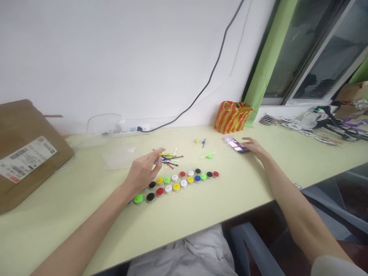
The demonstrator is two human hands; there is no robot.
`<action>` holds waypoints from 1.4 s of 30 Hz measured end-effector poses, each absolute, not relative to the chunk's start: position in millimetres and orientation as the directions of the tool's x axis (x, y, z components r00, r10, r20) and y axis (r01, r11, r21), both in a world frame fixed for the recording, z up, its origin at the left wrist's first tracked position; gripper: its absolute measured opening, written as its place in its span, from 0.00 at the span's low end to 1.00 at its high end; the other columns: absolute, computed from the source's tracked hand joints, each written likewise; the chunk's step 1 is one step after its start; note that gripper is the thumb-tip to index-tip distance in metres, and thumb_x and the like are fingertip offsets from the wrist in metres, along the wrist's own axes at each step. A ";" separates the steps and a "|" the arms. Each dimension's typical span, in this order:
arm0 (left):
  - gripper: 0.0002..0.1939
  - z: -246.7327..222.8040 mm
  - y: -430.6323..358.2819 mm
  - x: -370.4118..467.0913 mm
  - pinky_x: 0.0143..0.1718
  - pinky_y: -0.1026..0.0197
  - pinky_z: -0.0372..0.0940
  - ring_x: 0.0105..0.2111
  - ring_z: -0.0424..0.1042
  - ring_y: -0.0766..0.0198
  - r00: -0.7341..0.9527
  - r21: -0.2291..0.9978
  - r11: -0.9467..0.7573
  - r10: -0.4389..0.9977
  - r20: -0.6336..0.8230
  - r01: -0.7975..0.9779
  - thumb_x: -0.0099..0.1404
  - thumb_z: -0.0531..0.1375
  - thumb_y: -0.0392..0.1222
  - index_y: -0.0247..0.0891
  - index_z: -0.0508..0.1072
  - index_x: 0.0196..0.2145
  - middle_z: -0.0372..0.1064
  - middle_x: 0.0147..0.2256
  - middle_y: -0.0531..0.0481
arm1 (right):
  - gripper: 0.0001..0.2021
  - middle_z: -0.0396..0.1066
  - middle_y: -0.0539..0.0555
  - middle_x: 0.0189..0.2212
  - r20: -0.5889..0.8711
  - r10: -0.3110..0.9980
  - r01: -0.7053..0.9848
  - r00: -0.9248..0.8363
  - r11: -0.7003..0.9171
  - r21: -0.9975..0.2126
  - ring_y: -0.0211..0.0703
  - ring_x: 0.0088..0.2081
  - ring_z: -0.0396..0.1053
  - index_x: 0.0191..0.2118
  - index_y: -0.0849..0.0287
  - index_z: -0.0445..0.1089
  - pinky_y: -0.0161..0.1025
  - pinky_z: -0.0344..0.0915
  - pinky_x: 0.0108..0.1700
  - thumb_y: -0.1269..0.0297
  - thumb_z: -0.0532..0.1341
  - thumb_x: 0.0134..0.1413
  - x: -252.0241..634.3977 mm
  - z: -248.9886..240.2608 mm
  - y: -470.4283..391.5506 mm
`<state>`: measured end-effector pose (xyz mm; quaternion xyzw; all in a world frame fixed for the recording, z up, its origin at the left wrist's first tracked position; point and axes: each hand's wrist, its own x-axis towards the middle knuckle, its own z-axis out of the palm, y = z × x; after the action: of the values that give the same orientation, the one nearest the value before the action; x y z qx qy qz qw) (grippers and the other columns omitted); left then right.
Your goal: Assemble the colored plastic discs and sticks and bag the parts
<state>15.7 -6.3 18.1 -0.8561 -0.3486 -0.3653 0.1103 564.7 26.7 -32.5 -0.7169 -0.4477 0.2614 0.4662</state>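
Observation:
My left hand (143, 168) is over the left end of a pile of thin coloured plastic sticks (171, 161), its index finger stretched out and its thumb apart. Nothing shows between its fingers. On the right, my right hand (254, 148) reaches to a phone (238, 146) lying on the table, fingers spread and touching its right side. In front of the pile, two rows of small round caps (176, 187) in several colours run slantwise; my left hand and forearm hide their left end. Behind them lie a green piece with a stick (209, 155), a blue piece (204, 143) and a yellow piece (196, 141).
A cardboard box (28, 153) stands at the left of the table (184, 222). Clear plastic bags (119, 155) lie near a power strip (129, 131) with a black cable. A striped bag (232, 118) stands by the wall. Flat discs and black parts (327, 126) crowd the far right.

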 end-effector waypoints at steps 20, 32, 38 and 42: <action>0.16 20.6 -7.8 13.7 0.36 0.63 0.67 0.32 0.76 0.65 0.491 0.055 -0.725 0.518 0.701 0.687 0.75 0.50 0.41 0.38 0.66 0.57 0.77 0.37 0.50 | 0.40 0.76 0.61 0.50 -0.032 0.961 0.381 0.274 -0.139 -0.914 0.54 0.45 0.76 0.62 0.53 0.64 0.46 0.73 0.49 0.59 0.74 0.40 587.6 -34.0 21.8; 0.17 19.0 -6.3 12.9 0.37 0.63 0.67 0.33 0.76 0.65 0.493 0.054 -0.725 0.519 0.699 0.686 0.75 0.50 0.40 0.38 0.65 0.58 0.77 0.37 0.50 | 0.38 0.78 0.59 0.48 -0.009 0.979 0.340 0.202 -0.079 -0.937 0.52 0.46 0.77 0.62 0.51 0.64 0.47 0.74 0.49 0.67 0.71 0.42 590.0 -33.2 16.0; 0.17 20.2 -7.4 13.6 0.36 0.63 0.67 0.32 0.76 0.65 0.499 0.059 -0.722 0.532 0.684 0.689 0.75 0.49 0.41 0.38 0.65 0.57 0.77 0.36 0.50 | 0.29 0.79 0.60 0.39 0.053 0.914 0.411 0.402 -0.128 -0.902 0.49 0.35 0.76 0.57 0.58 0.69 0.42 0.73 0.37 0.64 0.68 0.46 578.9 -40.4 26.1; 0.17 19.0 -7.2 13.7 0.36 0.63 0.67 0.32 0.75 0.65 0.505 0.057 -0.726 0.530 0.682 0.685 0.75 0.49 0.41 0.37 0.65 0.58 0.76 0.35 0.51 | 0.28 0.78 0.61 0.38 0.081 0.881 0.423 0.466 -0.142 -0.895 0.48 0.33 0.75 0.54 0.60 0.71 0.41 0.71 0.34 0.65 0.69 0.42 572.9 -44.1 30.6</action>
<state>13.7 -7.2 19.0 -0.8603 -0.3531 -0.3506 0.1109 572.9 30.6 -44.1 -0.7154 -0.4558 0.2432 0.4704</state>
